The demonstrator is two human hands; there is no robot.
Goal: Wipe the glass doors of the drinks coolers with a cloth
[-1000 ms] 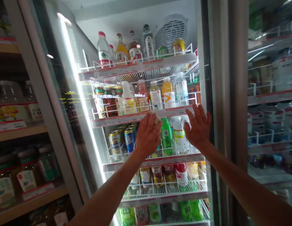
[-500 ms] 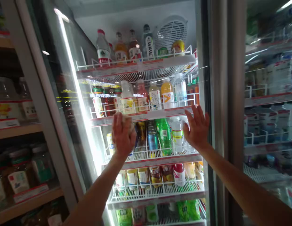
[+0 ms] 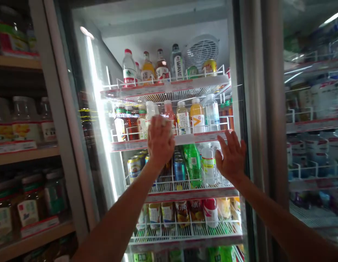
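A glass door [image 3: 207, 18] covers a lit drinks cooler in front of me. My left hand [image 3: 160, 140] is pressed toward the glass at the level of the second shelf, palm turned away from me. A pale, crumpled cloth [image 3: 166, 121] shows beside its fingers, mostly hidden under the hand. On the right side of the pane, my right hand [image 3: 231, 156] rests with fingers spread and nothing in it. Bottles behind the glass include an orange juice bottle [image 3: 197, 115] and a green soda bottle [image 3: 193, 163].
A metal door post [image 3: 257, 109] separates this cooler from another one with bottles on the right. At left, wooden shelves [image 3: 27, 154] carry jars behind price tags. A bright light strip [image 3: 99, 109] runs down the cooler's left side.
My left hand has moved right and slightly up across the glass with the cloth. My right hand stays at about the same place on the door. The view has shifted slightly.
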